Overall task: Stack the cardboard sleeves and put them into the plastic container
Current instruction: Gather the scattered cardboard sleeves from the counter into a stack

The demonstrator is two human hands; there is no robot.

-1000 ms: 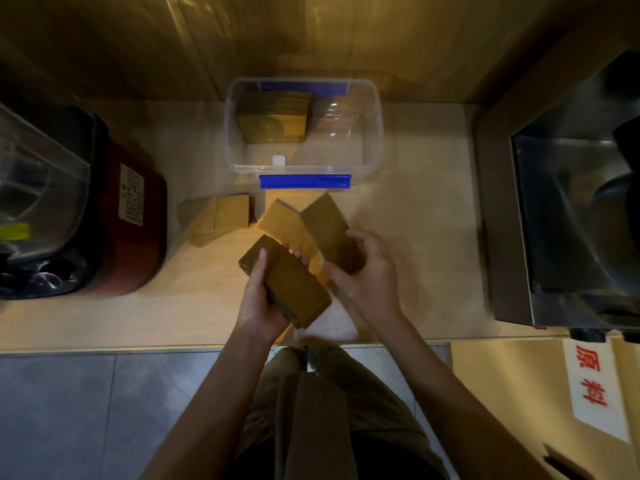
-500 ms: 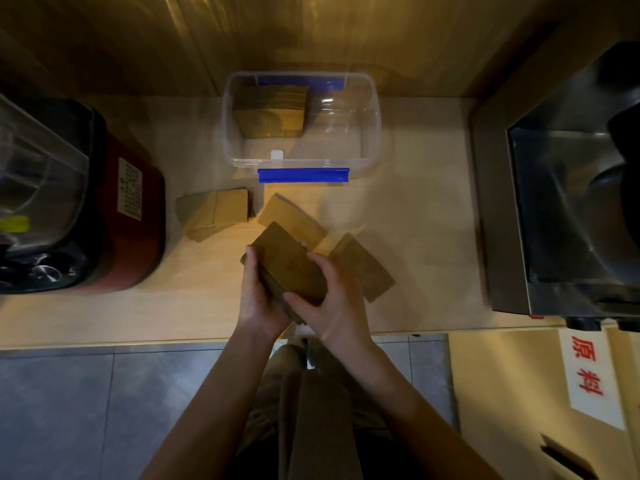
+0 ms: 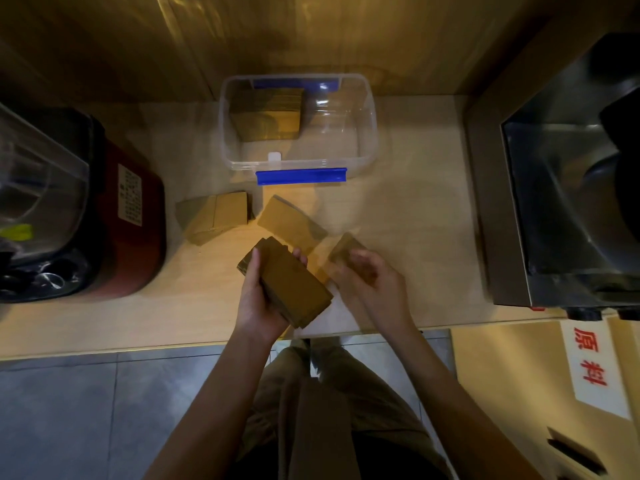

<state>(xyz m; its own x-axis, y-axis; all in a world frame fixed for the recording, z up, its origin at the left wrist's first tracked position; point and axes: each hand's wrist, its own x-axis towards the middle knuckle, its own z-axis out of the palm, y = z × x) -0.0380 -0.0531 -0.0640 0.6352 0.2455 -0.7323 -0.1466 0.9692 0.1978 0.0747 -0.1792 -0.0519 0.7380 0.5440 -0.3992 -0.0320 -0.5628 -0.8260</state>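
A stack of cardboard sleeves (image 3: 289, 284) is gripped in the left hand (image 3: 258, 299), with the thumb laid along its left edge and the fingertips (image 3: 299, 253) curled over its far side. Just to the right of it, the right hand (image 3: 372, 280) is blurred; its fingers are curled at a single sleeve (image 3: 344, 249), but whether that sleeve is actually pinched cannot be told. Another loose sleeve (image 3: 289, 221) is seen lying flat on the counter (image 3: 408, 216) just beyond the left hand, and a small pile of sleeves (image 3: 216, 220) lies further out to the left. Well beyond both hands, the clear plastic container (image 3: 367, 147) is set against the wall, with a bundle of sleeves (image 3: 268, 114) standing in its far left corner.
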